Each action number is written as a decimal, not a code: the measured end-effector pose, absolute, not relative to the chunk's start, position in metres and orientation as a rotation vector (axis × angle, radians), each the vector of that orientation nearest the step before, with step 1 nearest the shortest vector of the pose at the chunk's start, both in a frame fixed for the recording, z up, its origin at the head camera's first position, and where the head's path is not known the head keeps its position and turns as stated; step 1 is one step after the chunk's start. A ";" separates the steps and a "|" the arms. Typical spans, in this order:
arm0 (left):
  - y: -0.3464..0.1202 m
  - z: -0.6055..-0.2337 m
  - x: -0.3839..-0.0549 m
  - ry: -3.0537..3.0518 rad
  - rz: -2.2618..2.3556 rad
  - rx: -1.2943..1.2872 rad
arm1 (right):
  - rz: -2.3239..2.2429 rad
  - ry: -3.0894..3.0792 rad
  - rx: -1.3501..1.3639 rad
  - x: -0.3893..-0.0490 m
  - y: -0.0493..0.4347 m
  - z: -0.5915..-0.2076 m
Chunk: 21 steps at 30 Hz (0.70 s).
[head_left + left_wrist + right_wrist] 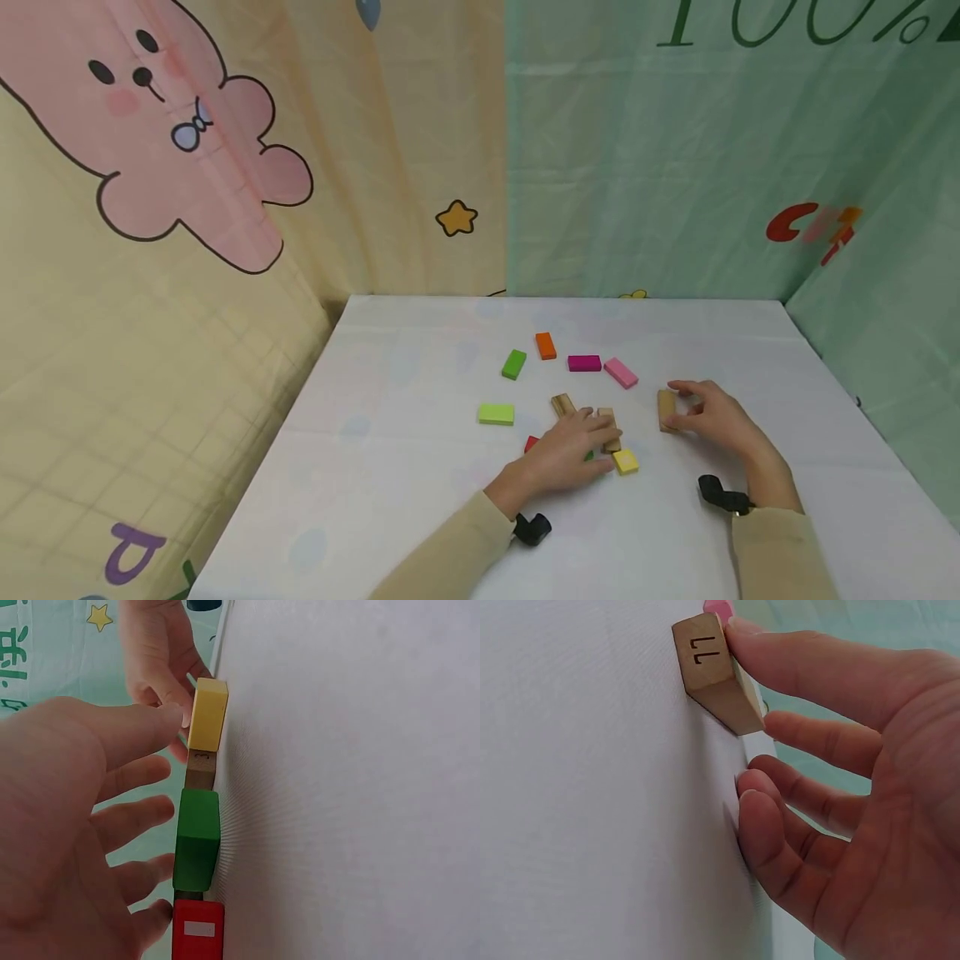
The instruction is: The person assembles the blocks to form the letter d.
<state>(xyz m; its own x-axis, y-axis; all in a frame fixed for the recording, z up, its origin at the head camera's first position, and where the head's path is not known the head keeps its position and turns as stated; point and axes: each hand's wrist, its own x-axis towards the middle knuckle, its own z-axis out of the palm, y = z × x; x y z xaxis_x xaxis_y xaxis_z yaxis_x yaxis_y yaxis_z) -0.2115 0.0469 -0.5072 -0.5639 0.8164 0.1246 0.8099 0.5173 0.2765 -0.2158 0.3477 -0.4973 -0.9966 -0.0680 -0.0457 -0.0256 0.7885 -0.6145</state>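
My right hand (722, 421) pinches a plain wooden block (665, 412) between thumb and index finger at the right of the group. The number 11 is marked on the end of that block in the right wrist view, while the other fingers curl loosely below it. Over the near blocks spreads my left hand (572, 450), fingers apart. Beside it are a second wooden block (612, 445), a yellow block (626, 462) and a third wooden block (562, 405). A green block (197, 840) and a red block (198, 930), mostly hidden from the head, stand near its fingers.
Farther back on the white table (405, 500) lie orange (546, 346), green (513, 364), magenta (584, 363) and pink (621, 372) blocks. A lime block (497, 414) sits to the left. Printed curtains (420, 150) hang behind the table.
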 end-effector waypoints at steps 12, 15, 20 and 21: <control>0.047 -0.508 -0.216 2.712 0.437 1.394 | -0.996 2.920 -0.125 -0.221 0.351 -0.497; 0.043 -0.508 -0.215 2.720 0.443 1.364 | -1.025 2.908 -0.145 -0.221 0.348 -0.497; 0.038 -0.509 -0.212 2.700 0.477 1.375 | -1.044 2.885 -0.140 -0.219 0.342 -0.496; 0.037 -0.509 -0.212 2.697 0.482 1.381 | -1.048 2.879 -0.136 -0.219 0.342 -0.496</control>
